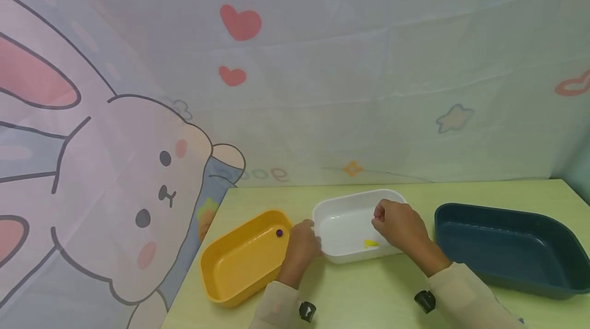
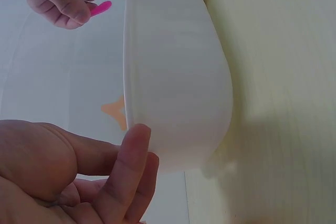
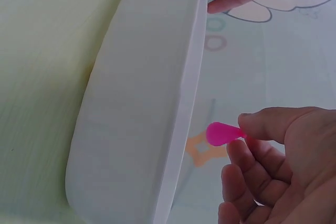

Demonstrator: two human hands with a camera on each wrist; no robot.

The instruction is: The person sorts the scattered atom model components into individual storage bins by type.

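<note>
My left hand [image 1: 301, 247] grips the left end of a white basin [image 1: 338, 221], thumb and fingers at its rim. Above the basin's right half, my right hand [image 1: 403, 224] pinches a small pink drop-shaped piece [image 3: 223, 134] between thumb and forefinger. In the right wrist view its rounded end points away from the fingertips, and its narrow end is partly hidden by them. A small yellow piece [image 1: 370, 243] lies inside the white basin near the front wall, with a tiny yellow bit beside it.
To the left stands a yellow basin [image 1: 239, 267] holding a small dark purple round thing [image 1: 279, 233]. A larger dark teal basin [image 1: 507, 247] stands at the right. All rest on a pale green table [image 1: 359, 298], with a printed cloth [image 1: 322, 88] behind.
</note>
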